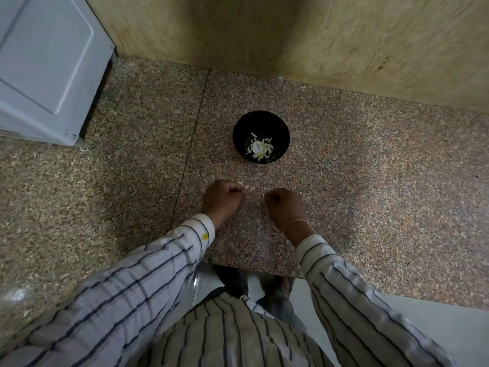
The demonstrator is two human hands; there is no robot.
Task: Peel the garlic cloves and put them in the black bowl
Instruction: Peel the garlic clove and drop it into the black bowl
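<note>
Both hands hover close together over the desk, just inside its near edge, with the fingers curled into loose fists. Your left hand (223, 198) pinches a small pale bit at its fingertips, most likely a garlic clove (243, 185) or its skin. Your right hand (284, 205) is closed too, but whether it grips a scrap of peel or nothing at all I cannot tell, since its fingers hide the inside. The black bowl (260, 120) stands further back, about midway between the near edge and the wall, apart from both hands. It already holds a small heap of pale garlic pieces (258, 148) at its bottom. A white appliance (39, 70) fills the far left corner of the desk. My reading is that peeling is the step in hand, with some cloves already delivered. Next, the skin has to come fully off, and then the bare clove must be carried forward over the rim and dropped in, keeping loose peel out.
</note>
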